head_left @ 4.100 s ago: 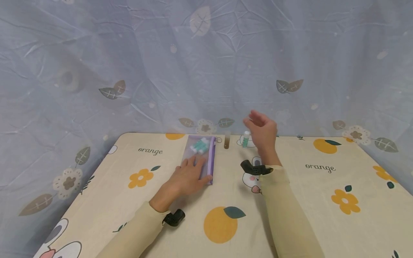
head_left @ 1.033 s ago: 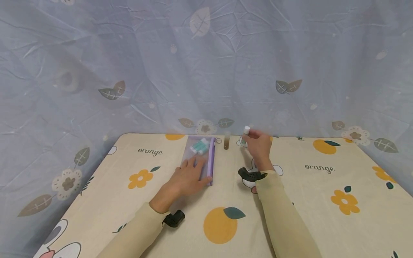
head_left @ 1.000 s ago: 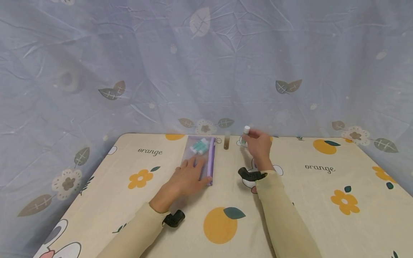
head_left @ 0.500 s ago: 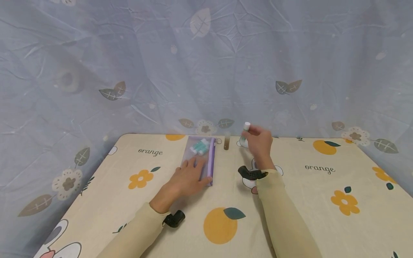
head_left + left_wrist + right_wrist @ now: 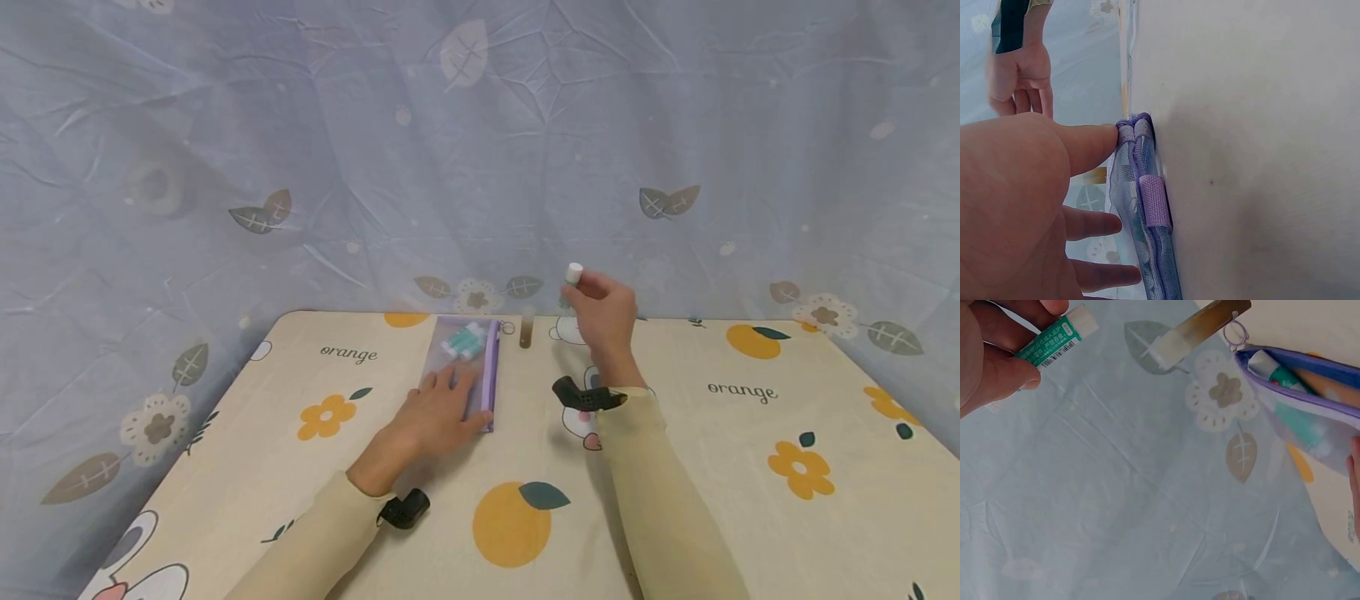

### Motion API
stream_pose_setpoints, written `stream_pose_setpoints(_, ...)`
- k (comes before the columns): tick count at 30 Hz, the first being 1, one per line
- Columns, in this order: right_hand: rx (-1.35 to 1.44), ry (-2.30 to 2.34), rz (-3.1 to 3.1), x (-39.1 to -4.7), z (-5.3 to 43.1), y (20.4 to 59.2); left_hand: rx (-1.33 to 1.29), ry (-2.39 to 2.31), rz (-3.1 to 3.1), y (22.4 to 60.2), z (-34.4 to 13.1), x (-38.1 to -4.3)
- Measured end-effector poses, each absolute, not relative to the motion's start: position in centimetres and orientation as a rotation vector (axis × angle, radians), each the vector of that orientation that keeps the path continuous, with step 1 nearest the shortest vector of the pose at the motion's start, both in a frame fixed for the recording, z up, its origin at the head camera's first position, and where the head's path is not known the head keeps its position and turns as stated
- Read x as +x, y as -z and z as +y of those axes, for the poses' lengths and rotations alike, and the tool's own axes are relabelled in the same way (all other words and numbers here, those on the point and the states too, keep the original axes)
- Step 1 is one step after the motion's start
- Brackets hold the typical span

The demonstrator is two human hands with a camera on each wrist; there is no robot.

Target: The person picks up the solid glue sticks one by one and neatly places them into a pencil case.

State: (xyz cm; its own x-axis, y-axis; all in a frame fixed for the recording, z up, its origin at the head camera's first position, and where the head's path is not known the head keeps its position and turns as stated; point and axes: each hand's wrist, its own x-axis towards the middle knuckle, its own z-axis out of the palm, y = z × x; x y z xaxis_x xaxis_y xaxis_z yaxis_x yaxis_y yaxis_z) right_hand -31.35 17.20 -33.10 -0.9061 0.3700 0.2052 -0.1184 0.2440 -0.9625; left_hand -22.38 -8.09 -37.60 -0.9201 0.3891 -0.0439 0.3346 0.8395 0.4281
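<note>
My left hand [image 5: 431,412] lies flat on a see-through purple zip pouch [image 5: 490,379], fingers spread and straight. In the left wrist view its thumb [image 5: 1094,145] touches the end of the pouch beside the zip. Several green and white glue sticks [image 5: 465,340] lie in the pouch. The right wrist view shows the zip edge [image 5: 1319,399] parted at the ring end. Well to the right of the pouch, my right hand [image 5: 607,315] pinches a glue stick [image 5: 1057,341] between thumb and fingers, above the table, white cap upward. The fingers hide its lower part.
A brown tube [image 5: 527,332] with a pale top stands upright between the pouch and my right hand. The pouch's zip ring [image 5: 507,327] is just left of it. A patterned cloth [image 5: 645,483] covers the table; a grey-blue curtain [image 5: 480,150] hangs behind its far edge.
My right hand has come down around the standing glue stick, gripped it and lifted it off the table, rising further over the last half second. The left hand and pouch have stayed put.
</note>
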Motion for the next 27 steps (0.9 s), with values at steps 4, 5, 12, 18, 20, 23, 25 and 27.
stream_pose_setpoints(4, -0.235, -1.72, -2.135, -31.1, 17.1, 32.6, 0.57, -0.64, 2.888, 37.6, -8.1, -22.4)
stream_pose_setpoints(5, -0.233, -1.727, -2.13, -31.0, 17.1, 32.5, 0.569, -0.637, 2.889, 37.6, -8.1, -22.4)
stream_pose_setpoints(12, -0.218, -1.737, -2.109, -30.6, 17.0, 31.8, 0.568, -0.627, 2.893, 37.6, -8.0, -22.4)
stream_pose_setpoints(18, -0.209, -1.734, -2.113, -30.5, 16.9, 31.8, 0.567, -0.63, 2.892, 37.6, -8.0, -22.4)
stream_pose_setpoints(20, -0.206, -1.737, -2.108, -30.6, 16.9, 31.8, 0.568, -0.63, 2.892, 37.6, -8.0, -22.4)
stream_pose_setpoints(23, -0.205, -1.745, -2.102, -30.6, 16.7, 31.9, 0.571, -0.631, 2.892, 37.7, -8.0, -22.4)
stream_pose_setpoints(25, -0.203, -1.747, -2.102, -30.6, 16.6, 32.0, 0.571, -0.633, 2.891, 37.7, -8.0, -22.4)
stream_pose_setpoints(27, -0.207, -1.75, -2.107, -30.5, 16.4, 32.0, 0.566, -0.635, 2.89, 37.7, -8.0, -22.4)
